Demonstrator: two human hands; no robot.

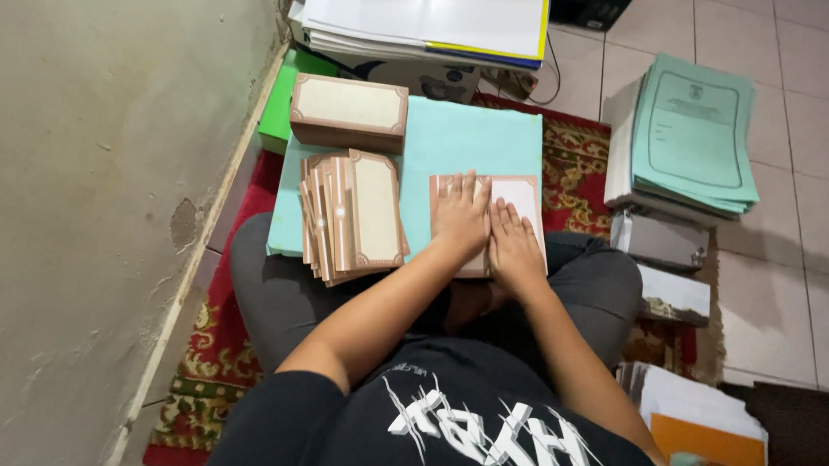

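A brown and cream card (520,197) lies on a light teal board (471,135) that rests across my lap. My left hand (461,216) presses flat on the card's left part. My right hand (513,245) presses flat beside it, lower on the card, fingers together. To the left of my hands, a fanned pile of several folded cards (354,215) of the same kind lies on the board. Beyond that pile stands a tall neat stack of such cards (348,110).
A plastered wall (92,198) runs along the left. A patterned red rug (573,159) lies under the board. Stacks of green folders (691,136) and papers stand at right, a paper pile (430,16) ahead, more papers (696,411) at lower right on the tiled floor.
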